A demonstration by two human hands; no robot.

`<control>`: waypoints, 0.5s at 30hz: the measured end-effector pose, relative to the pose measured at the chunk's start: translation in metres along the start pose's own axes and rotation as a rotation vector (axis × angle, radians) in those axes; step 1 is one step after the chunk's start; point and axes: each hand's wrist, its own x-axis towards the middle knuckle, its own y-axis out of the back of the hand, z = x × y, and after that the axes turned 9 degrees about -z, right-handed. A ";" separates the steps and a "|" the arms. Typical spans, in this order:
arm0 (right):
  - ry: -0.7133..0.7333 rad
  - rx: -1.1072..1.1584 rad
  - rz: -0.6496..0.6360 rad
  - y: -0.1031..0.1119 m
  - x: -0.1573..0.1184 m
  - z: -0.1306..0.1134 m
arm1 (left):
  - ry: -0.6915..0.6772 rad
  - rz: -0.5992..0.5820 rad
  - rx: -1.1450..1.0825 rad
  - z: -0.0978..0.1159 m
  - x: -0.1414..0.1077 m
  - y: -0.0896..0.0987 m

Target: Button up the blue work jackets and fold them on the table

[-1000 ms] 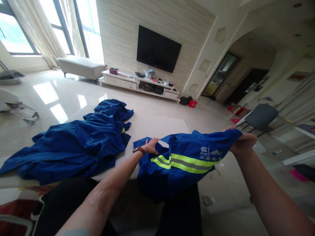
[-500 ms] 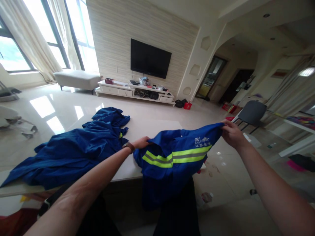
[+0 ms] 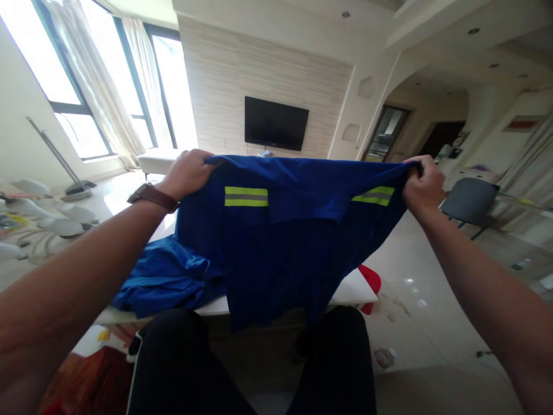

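Observation:
A blue work jacket (image 3: 294,242) with yellow-green and grey reflective strips hangs stretched between my hands, its upper edge nearly level. My left hand (image 3: 190,173), with a brown-strapped watch on the wrist, is closed around the upper left corner. At the other end my right hand (image 3: 423,181) grips the upper right corner. The lower part of the jacket drops in front of the white table (image 3: 356,288), close to my knees. More blue clothing (image 3: 166,276) lies crumpled on the table at the left, partly hidden behind the jacket.
A red stool or chair (image 3: 370,282) shows behind the table's right end. Farther right stands a grey chair (image 3: 470,199). A wall-mounted television (image 3: 276,122) faces me, and a pale bench (image 3: 159,161) sits by the windows. On the floor at right is a clear plastic container (image 3: 385,357).
Both hands have risen and spread apart, pulling the jacket out wide. The chest logo is out of sight, and the jacket now covers part of the clothing heap. My view has shifted.

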 end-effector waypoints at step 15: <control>-0.067 -0.356 -0.186 -0.013 0.064 0.029 | 0.251 -0.198 0.149 -0.014 0.062 0.010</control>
